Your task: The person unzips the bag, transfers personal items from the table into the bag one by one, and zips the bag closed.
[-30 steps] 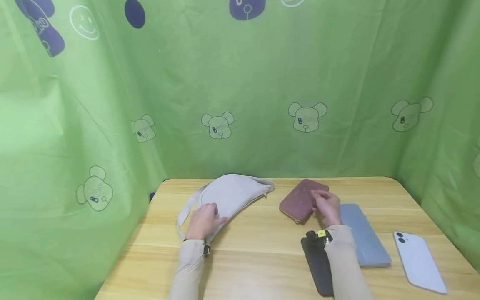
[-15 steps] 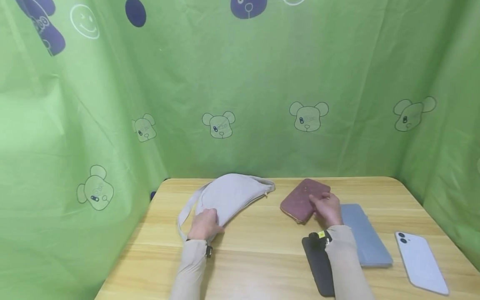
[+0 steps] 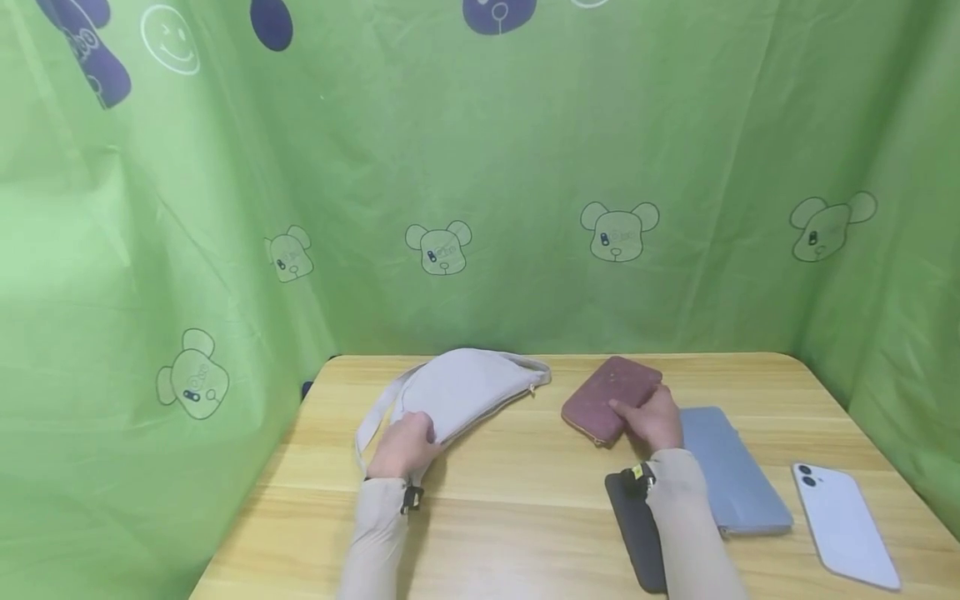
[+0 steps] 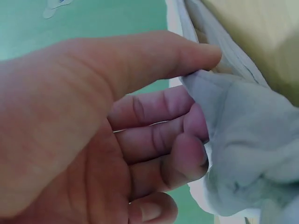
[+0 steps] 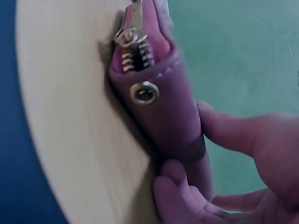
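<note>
A pale grey crescent-shaped waist bag lies on the left part of the table, its strap looped behind it. My left hand pinches the bag's near end; in the left wrist view the thumb sits on the fabric edge, with the fingers curled behind it. Farther right, a maroon zip wallet lies near the back edge. My right hand grips its right side, thumb on top and fingers at the lower edge. A zip and a metal snap show on the wallet's end in the right wrist view.
A blue zip pouch lies just right of my right forearm. Partly under that forearm is a flat black case-like item. A white phone lies face down at the far right. Green printed curtains surround the wooden table.
My right thumb has come down onto the wallet and the fingers have closed at its edge. My left hand now pinches the bag's near end. Bag and wallet have hardly moved.
</note>
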